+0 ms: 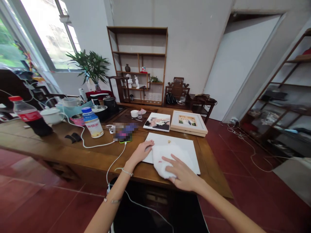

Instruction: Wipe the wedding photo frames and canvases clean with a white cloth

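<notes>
A flat white board (189,147) lies on the wooden table in front of me, with a small brownish mark near its far edge. My left hand (143,150) rests at the board's left edge, fingers stretched out and touching it. On top of the board is a bunched white cloth (160,158) with a small reddish spot. My right hand (181,173) grips this cloth, its fingers spread over the top and the thumb near the close edge. Part of the board is hidden under the cloth and hand.
Behind the board lie a photo print (157,122) and a light wooden picture frame (189,122). A phone (125,132) with a white cable, a milk drink bottle (92,124) and a cola bottle (30,116) stand to the left on the table (97,153).
</notes>
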`<state>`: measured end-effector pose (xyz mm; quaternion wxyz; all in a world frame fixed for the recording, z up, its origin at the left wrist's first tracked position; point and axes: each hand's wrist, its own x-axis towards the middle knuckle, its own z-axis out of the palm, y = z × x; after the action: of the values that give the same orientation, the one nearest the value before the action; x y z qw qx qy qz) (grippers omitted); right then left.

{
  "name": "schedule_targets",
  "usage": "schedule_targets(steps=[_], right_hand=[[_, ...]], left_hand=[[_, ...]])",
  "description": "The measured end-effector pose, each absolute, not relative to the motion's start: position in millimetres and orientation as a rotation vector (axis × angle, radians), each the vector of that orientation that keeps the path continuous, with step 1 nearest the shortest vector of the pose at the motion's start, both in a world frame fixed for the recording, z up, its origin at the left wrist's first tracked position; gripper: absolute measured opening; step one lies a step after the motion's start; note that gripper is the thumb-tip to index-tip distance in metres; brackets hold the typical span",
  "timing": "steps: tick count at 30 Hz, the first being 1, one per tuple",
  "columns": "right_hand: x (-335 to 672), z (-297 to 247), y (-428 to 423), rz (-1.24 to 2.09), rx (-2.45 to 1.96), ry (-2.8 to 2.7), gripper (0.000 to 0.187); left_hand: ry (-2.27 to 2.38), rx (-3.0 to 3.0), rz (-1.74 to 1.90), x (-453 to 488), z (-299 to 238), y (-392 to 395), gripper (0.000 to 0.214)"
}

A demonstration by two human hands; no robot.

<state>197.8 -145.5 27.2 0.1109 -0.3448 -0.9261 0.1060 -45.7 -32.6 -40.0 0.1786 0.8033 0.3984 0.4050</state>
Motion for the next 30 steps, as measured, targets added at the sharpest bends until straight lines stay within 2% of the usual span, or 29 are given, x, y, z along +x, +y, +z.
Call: schedule_targets(steps=[6, 10, 16, 22, 30], right_hand=[[212.5, 31.0, -73.6, 0.245, -1.367, -2.534, 0.024], [184.9, 26.9, -34.0, 0.115, -1.550, -2.355, 0.033], [152.8, 14.4, -72.7, 0.100, -1.349, -2.484, 0.025], [185.2, 22.0, -138.1, 0.194, -1.154, -2.637, 0.021], [200.8, 21.5, -60.0, 0.076, -1.471, -2.438, 0.025]], left_hand=[[1.152, 2.266, 1.146, -43.4, -42.8, -30.0, 0.024], [1.172, 2.271, 1.146, -43.2, -45.4, -28.7, 0.024], [1.186, 2.269, 1.142, -42.0, -43.7, -30.2, 0.029], [1.171, 2.259, 1.148, -41.6, -44.4, -29.3, 0.029], [1.150, 2.275, 1.129, -43.5, -47.4, -26.5, 0.029]])
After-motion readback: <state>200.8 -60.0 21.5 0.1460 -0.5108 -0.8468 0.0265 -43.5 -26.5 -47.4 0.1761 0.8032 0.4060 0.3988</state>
